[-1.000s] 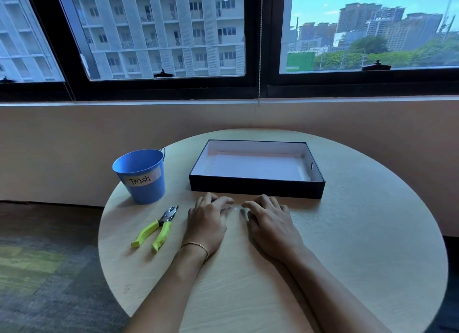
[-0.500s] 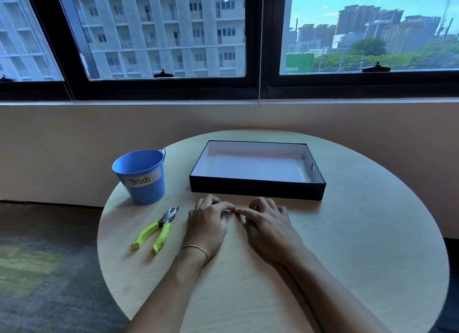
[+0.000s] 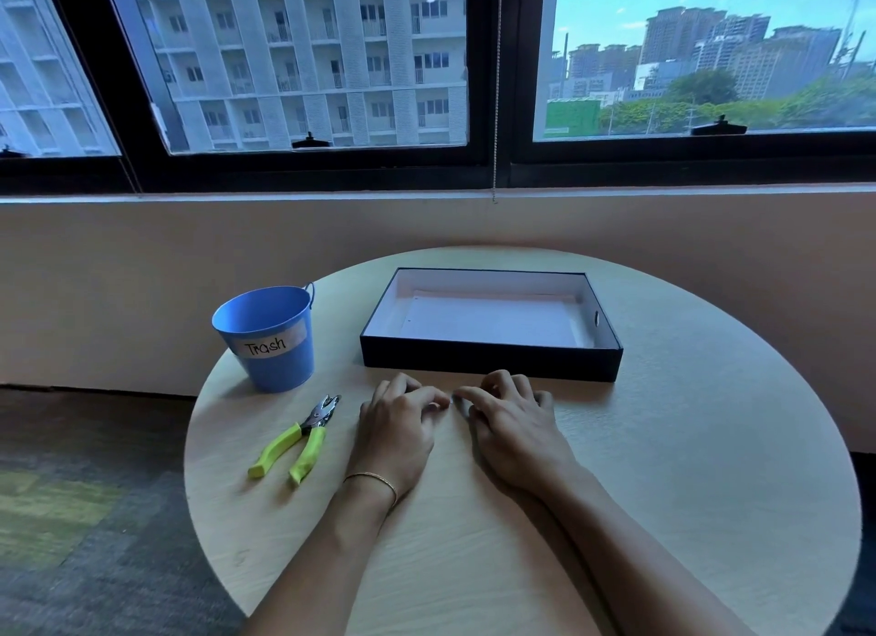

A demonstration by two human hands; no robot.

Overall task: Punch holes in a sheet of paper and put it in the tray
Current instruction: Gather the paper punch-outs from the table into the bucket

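Round wood table (image 3: 687, 493): black tray (image 3: 490, 363) w/ white inside sits at far centre, white sheet (image 3: 493, 322) lying flat in it, a couple of small holes near its L edge. Blue bucket (image 3: 272, 346) marked "Trash" stands L of tray, apart from it; green-handled hole punch (image 3: 296, 438) lies just in front of bucket, handles toward the person. L hand (image 3: 398, 427) (thin bracelet (image 3: 374, 478) at wrist) & R hand (image 3: 512, 431) rest side by side on table just in front of tray, fingers curled, tips nearly meeting; can't tell if they pinch anything.

We cannot tell if the left hand (image 3: 396, 427) or right hand (image 3: 514, 429) pinches anything. The near wall of the tray (image 3: 488, 363) hides the near edge of the sheet (image 3: 493, 322).
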